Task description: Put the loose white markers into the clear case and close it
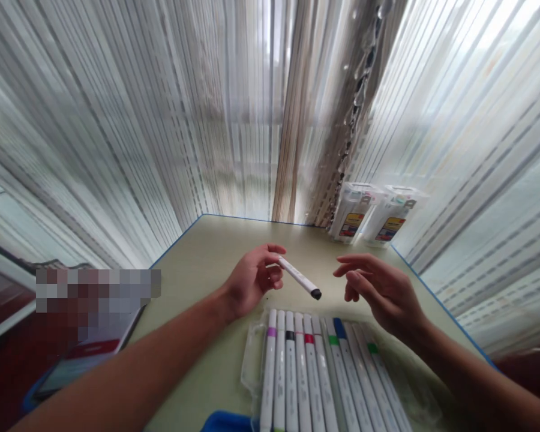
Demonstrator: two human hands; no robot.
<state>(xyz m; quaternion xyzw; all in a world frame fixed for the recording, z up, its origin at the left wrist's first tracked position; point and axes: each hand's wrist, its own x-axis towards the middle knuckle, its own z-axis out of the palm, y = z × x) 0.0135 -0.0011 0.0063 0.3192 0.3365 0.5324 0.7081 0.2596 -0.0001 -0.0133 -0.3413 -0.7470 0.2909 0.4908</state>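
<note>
In the head view, the left hand (253, 279) pinches a white marker pen (297, 275) by its 10-o'clock end, above the tabletop (198, 252); the long axis runs toward 4 o'clock, black end leading. Open room reaches toward 12, to the blue edging (238, 217); a clear marker case (248, 362) lies toward 6. Blur leaves cap or nib uncertain. The right hand (382, 289), toward 3, is loosely curled, released.

The left hand (254, 277) covers the pinched end of a slim white black-tipped marker (298, 276), whose print is too small to read. Below this grip, the bottom edge cuts off a row of white markers (312, 372) and a blue object (225, 422); beyond it to the right, yellow-and-dark labels (353, 223) on two clear plastic boxes (351, 201) blur illegibly.
</note>
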